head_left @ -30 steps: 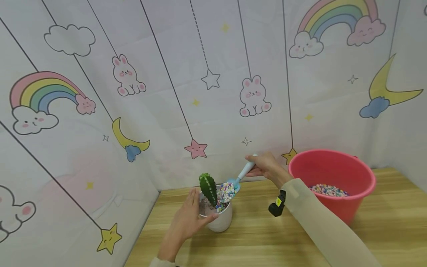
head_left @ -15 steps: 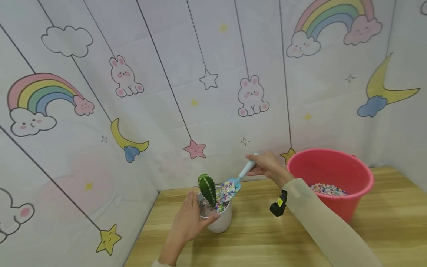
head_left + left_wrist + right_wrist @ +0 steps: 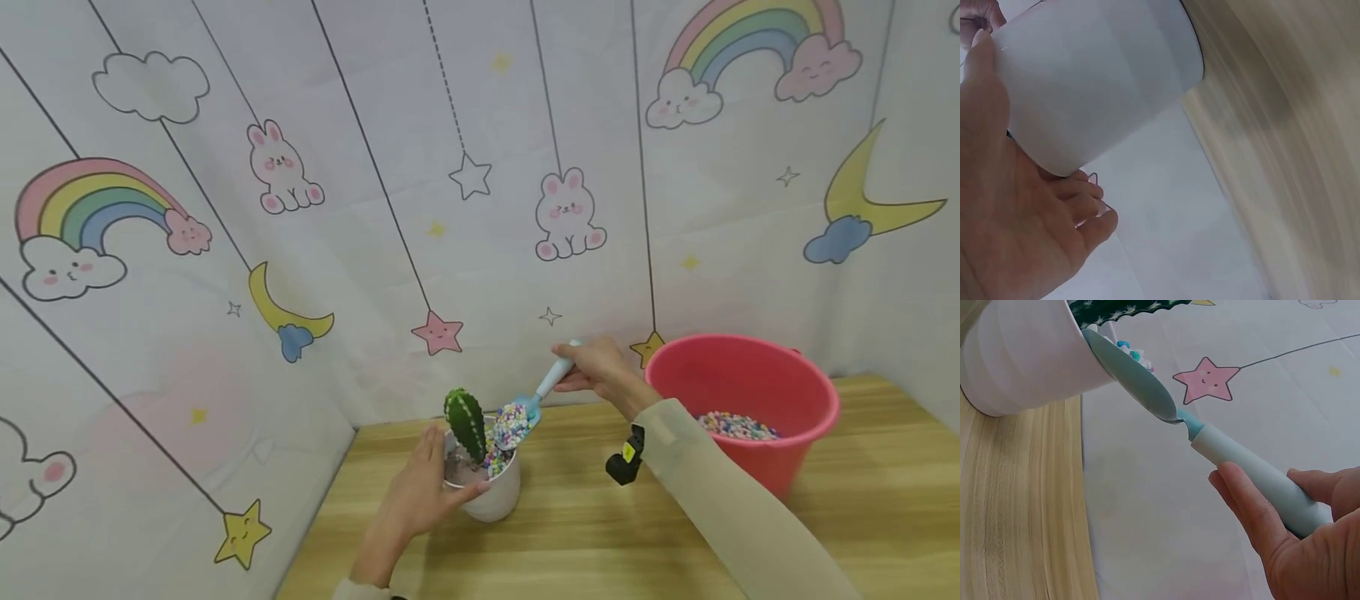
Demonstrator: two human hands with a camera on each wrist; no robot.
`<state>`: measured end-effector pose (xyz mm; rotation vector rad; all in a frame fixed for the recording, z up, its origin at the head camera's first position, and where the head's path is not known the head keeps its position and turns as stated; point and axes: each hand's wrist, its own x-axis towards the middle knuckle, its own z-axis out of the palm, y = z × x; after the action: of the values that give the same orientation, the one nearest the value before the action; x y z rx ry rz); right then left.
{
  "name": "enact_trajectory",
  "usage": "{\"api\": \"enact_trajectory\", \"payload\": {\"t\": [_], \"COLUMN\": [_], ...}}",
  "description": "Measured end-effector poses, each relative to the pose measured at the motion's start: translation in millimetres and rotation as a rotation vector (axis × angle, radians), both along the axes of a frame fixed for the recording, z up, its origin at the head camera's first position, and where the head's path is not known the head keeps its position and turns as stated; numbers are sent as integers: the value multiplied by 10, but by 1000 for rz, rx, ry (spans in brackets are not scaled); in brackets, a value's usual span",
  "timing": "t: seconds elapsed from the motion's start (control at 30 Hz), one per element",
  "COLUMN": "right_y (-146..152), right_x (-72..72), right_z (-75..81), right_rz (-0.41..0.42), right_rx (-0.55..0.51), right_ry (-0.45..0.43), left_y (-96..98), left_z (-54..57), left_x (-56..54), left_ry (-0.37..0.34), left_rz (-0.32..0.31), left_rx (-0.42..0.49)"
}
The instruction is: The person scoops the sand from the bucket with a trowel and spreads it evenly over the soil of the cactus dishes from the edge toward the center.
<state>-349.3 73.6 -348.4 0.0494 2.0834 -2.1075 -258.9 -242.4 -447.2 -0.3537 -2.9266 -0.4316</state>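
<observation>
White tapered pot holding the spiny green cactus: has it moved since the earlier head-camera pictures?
No. Judged against the pink printed five-pointed star in the head view, the white tapered pot shows no visible shift in any direction.

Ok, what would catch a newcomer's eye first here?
Probably the big red bucket on the right of the table, with colourful beads inside. Next, the green cactus in a white pot to its left, where the right hand holds a light blue scoop of beads at the rim.

Standing here, I see the right hand (image 3: 600, 372) holding a blue scoop (image 3: 553, 381) of beads (image 3: 513, 427) over a white pot (image 3: 498, 500) (a cactus (image 3: 465, 425) stands inside), the left hand (image 3: 422, 492) at its rim.
</observation>
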Motion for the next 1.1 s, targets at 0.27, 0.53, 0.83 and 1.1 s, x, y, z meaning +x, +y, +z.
{"api": "enact_trajectory", "payload": {"t": [0.27,0.53,0.83,1.1], "right_y": [3,1,-2,12], "right_x": [14,16,15,26], "right_z": [30,44,40,62], "right_rz": [-1,-14,-12,3], "right_rx": [15,2,-5,3], "right_ry": [8,2,10,15], "left_y": [117,150,-47,10], "left_z": [34,74,83,5], "left_x": [96,135,-2,20], "left_ry": [23,10,-50,-47], "left_rz": [60,54,-92,-19], "left_rx": [-12,-42,32,47]}}
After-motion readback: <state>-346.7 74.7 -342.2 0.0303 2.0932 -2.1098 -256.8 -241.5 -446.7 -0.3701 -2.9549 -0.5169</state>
